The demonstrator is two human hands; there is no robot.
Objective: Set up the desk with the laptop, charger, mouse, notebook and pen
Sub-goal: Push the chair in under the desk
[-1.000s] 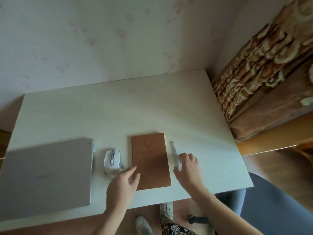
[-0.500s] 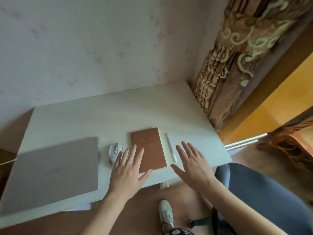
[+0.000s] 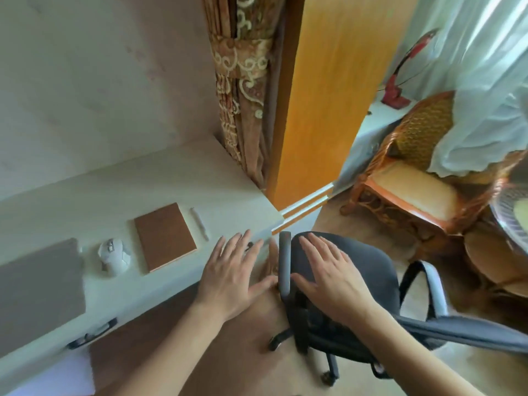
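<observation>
A closed grey laptop (image 3: 37, 284) lies at the left of the pale desk (image 3: 148, 181). To its right sit a white mouse (image 3: 114, 255), a brown notebook (image 3: 165, 236) and a white pen (image 3: 200, 223), in a row. My left hand (image 3: 231, 277) hovers over the desk's front right edge, fingers spread, holding nothing. My right hand (image 3: 334, 277) is spread above the seat of a dark office chair (image 3: 357, 270), holding nothing. No charger shows in this view.
A patterned curtain (image 3: 243, 81) and an orange wooden panel (image 3: 320, 90) stand right of the desk. A wicker chair (image 3: 408, 178) draped with white cloth is at far right, a fan grille (image 3: 511, 215) beside it. A drawer handle (image 3: 91, 334) shows under the desk front.
My view has swung right, away from the desk toward the office chair. Both hands left the notebook and pen, opened, and moved right; the desk items stay in place.
</observation>
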